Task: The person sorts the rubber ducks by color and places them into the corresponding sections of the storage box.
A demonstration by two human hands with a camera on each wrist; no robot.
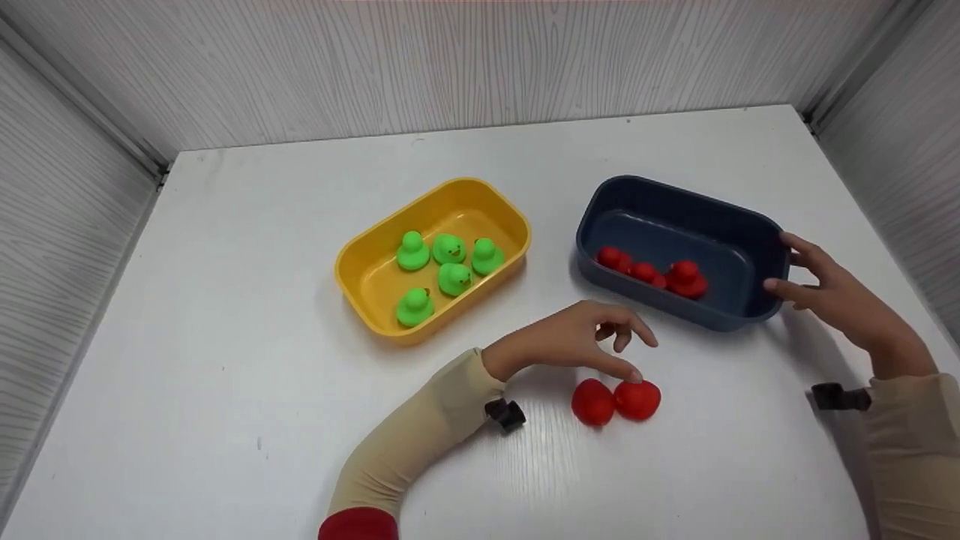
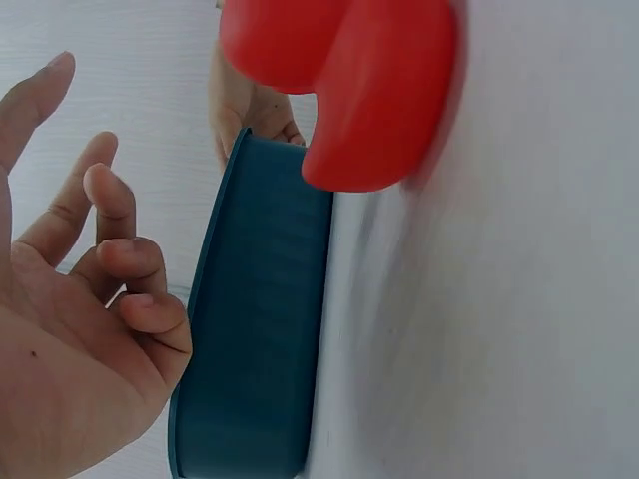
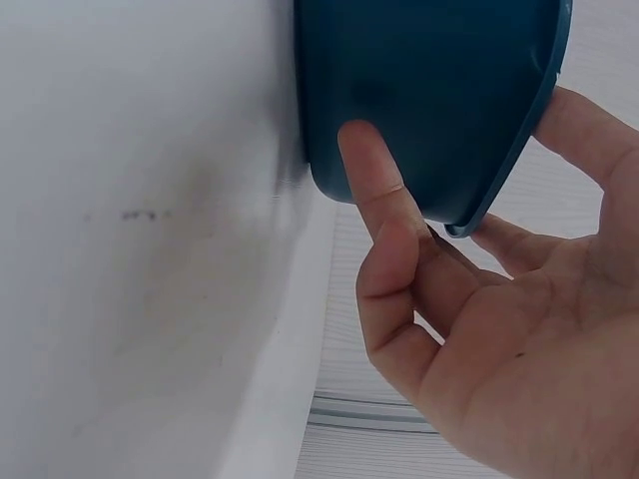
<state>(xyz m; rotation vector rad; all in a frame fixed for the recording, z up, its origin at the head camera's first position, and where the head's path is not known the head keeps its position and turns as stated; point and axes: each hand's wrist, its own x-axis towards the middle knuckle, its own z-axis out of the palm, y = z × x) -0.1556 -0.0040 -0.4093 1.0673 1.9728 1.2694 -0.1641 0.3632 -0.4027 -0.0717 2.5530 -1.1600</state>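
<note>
Two red ducks, probably light and squeezable, sit beneath the relaxed left hand; at 2 o'clock the right hand grips the blue tub.

The table is white with faint grey grain, and the walls are pale grey woodgrain. One tub is yellow and holds five bright green ducks. The other tub is dark blue, with three red ducks inside. Two more red ducks are on the table. The sleeves are beige; one has a red cuff.
</note>
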